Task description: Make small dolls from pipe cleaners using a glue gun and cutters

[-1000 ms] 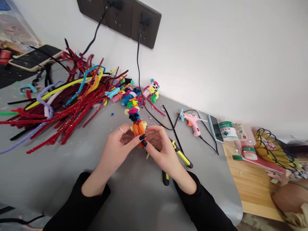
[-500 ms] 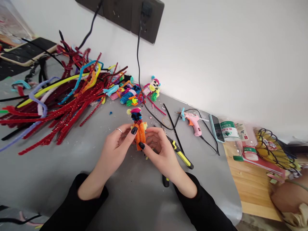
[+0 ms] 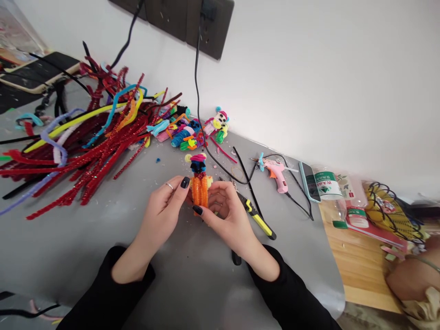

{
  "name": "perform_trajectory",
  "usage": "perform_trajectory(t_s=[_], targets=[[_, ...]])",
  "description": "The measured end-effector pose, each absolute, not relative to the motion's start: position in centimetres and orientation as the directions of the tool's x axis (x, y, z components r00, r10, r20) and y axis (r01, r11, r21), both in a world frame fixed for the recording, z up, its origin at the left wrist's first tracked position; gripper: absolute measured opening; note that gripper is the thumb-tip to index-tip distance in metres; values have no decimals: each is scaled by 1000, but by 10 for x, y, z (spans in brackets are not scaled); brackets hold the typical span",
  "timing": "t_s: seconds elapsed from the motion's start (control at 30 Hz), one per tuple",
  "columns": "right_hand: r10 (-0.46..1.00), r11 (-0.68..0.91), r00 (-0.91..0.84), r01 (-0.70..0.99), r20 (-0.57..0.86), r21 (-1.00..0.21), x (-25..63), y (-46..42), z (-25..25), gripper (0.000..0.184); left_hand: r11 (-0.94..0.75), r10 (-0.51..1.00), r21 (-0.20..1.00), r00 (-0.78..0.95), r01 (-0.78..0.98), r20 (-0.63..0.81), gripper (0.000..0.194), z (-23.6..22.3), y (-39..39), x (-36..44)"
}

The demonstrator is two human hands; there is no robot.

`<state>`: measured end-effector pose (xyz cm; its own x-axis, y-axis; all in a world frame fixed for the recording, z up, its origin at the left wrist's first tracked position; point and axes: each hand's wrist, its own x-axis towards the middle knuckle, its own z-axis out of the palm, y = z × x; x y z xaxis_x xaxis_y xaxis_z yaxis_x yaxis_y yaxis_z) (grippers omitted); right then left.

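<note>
Between my hands a small pipe-cleaner doll (image 3: 200, 190) stands upright, with an orange body, a blue and black head and a pink top. My right hand (image 3: 228, 208) grips its lower body, thumb across the front and fingers curled behind. My left hand (image 3: 165, 206) is closed at the doll's other side, its thumb by the doll's arm and its fingertips partly hidden. Pliers with black and yellow handles (image 3: 261, 222) lie beside my right hand, partly under it.
A heap of pipe cleaners (image 3: 99, 137) covers the left of the grey table (image 3: 192, 284). Several finished dolls (image 3: 187, 133) lie by the wall. To the right are a pink glue gun (image 3: 280, 178) with its cord, a phone (image 3: 309, 182) and plastic bottles (image 3: 328, 188). Another person's arm (image 3: 414, 277) shows far right.
My left thumb has moved off the front of the doll to its side, uncovering more of the orange body. The doll stands slightly further right and more upright.
</note>
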<state>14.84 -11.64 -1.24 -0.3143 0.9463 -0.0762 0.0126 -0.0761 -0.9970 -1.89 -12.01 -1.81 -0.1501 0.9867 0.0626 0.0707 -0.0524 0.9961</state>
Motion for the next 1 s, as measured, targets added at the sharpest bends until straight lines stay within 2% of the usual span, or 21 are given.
perform_trajectory(t_s=[0.17, 0.33, 0.47, 0.67, 0.77, 0.87, 0.93, 1.0], targets=[[955, -16, -295, 57, -32, -998, 147, -116, -12, 34, -70, 992, 997, -110, -20, 68, 30, -23, -119, -18], [962, 12, -272, 133, -25, -991, 147, -118, -13, 32, -188, 982, 982, -15, -1, 188, 18, -26, -120, -19], [981, 10, -196, 120, -14, -993, 153, -113, -6, 27, -204, 977, 978, -47, 39, 206, 21, -24, -121, -19], [997, 38, -64, 49, 34, -998, 178, -76, 24, 35, -113, 991, 989, -63, 100, 119, 28, -29, -123, -18], [994, 90, -69, 107, 83, -990, 194, -37, 29, 42, -127, 991, 985, -34, 118, 132, 27, -32, -124, -18], [999, -1, -33, 269, -10, -963, 206, 11, 21, 52, -150, 987, 982, -35, 118, 155, 27, -30, -124, -18], [998, -65, 44, 398, -51, -915, 208, 40, 12, 51, -156, 986, 981, -49, 115, 162, 26, -29, -124, -18], [997, -66, 61, 432, -44, -900, 208, 62, 5, 49, -148, 986, 982, -58, 115, 155, 26, -27, -125, -18]])
